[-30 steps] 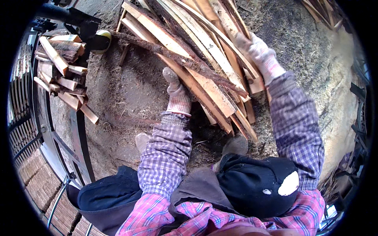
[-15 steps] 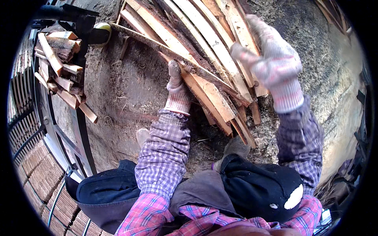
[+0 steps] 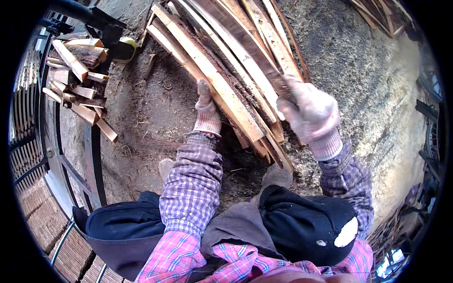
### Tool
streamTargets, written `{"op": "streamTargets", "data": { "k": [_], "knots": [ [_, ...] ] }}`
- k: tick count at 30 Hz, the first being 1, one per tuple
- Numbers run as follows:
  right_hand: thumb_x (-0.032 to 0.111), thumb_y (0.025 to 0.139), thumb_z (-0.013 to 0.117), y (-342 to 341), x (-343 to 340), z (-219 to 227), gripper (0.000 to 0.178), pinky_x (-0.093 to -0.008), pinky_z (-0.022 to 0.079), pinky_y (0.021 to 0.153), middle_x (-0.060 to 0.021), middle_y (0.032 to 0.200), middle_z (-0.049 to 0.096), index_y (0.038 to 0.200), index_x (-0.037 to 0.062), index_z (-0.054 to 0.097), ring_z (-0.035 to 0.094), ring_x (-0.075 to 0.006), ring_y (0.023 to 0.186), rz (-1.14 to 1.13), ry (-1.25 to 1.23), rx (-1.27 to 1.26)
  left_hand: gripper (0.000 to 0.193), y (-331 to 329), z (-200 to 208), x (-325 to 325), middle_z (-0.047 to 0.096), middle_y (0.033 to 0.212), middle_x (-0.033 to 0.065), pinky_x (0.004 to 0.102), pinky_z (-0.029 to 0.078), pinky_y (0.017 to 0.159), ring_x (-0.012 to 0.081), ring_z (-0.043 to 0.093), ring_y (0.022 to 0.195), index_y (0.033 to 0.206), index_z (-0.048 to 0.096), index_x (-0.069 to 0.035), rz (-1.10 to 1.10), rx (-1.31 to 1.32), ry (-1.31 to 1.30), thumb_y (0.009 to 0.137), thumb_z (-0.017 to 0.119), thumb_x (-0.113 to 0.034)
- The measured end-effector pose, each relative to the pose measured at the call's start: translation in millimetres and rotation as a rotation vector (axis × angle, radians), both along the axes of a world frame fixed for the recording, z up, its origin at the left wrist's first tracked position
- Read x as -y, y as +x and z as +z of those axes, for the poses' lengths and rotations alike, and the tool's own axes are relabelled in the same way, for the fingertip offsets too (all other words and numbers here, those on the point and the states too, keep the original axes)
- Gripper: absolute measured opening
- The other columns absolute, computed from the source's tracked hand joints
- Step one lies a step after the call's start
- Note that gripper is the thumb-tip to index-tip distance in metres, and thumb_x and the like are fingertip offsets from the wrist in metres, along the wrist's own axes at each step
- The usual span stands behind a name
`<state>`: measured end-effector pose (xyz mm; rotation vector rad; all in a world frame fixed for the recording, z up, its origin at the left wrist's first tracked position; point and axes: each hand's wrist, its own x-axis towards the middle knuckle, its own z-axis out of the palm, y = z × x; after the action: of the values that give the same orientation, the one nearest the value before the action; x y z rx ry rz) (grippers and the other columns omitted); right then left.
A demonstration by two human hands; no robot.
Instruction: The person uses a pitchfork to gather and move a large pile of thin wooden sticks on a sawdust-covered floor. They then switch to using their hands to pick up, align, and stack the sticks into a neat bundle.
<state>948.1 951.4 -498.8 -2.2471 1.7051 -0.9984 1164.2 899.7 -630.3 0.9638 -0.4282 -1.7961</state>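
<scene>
A loose bundle of long wood strips (image 3: 222, 96), some with rough bark edges, slants from the far left toward my knees. My left hand (image 3: 206, 109), in a pale knitted glove, grips the bundle's left side. Its thumb lies along the edge, while the fingers are hidden under the wood. My right hand (image 3: 312, 111), gloved too and slightly blurred, is closed round the near end of a brown wood strip (image 3: 252, 45). That strip runs lengthwise over the top of the bundle and is smeared by motion.
Short split wood pieces (image 3: 78, 78) are heaped at the far left beside a dark metal frame (image 3: 94, 160). Stacked slats (image 3: 56, 212) stand at the lower left. More strips (image 3: 377, 16) lie at the far right. Sawdust covers the ground (image 3: 349, 61).
The strip lying crosswise over the bundle is gone from there. My right hand has moved left and nearer and now holds a strip lengthwise. My left hand stays at the bundle's side.
</scene>
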Motion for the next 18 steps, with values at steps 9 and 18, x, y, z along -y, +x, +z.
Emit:
{"op": "streamTargets", "data": {
  "k": [9, 18],
  "knots": [
    [0.032, 0.085, 0.055, -27, 25, -10, 0.036, -0.0354, 0.052, 0.072, -0.0125, 0.080, 0.061, 0.102, 0.0011, 0.051, 0.062, -0.0290, 0.079, -0.138, 0.860, -0.430, 0.076, 0, -10, 3, 0.053, 0.120, 0.0090, 0.0379, 0.045, 0.093, 0.0238, 0.053, 0.107, 0.129, 0.040, -0.006, -0.040, 0.017, 0.013, 0.076, 0.057, -0.059],
    [0.026, 0.092, 0.050, -97, 104, -82, 0.062, -0.0289, 0.034, 0.102, -0.0209, 0.139, 0.028, 0.138, 0.0004, 0.019, 0.029, -0.0237, 0.129, -0.420, 1.230, 0.049, 0.051, -6, -22, -3, 0.050, 0.123, 0.0094, 0.0360, 0.039, 0.098, 0.0213, 0.049, 0.112, 0.127, 0.042, -0.002, 0.001, -0.076, 0.238, 0.086, 0.055, -0.030]
  ]
}}
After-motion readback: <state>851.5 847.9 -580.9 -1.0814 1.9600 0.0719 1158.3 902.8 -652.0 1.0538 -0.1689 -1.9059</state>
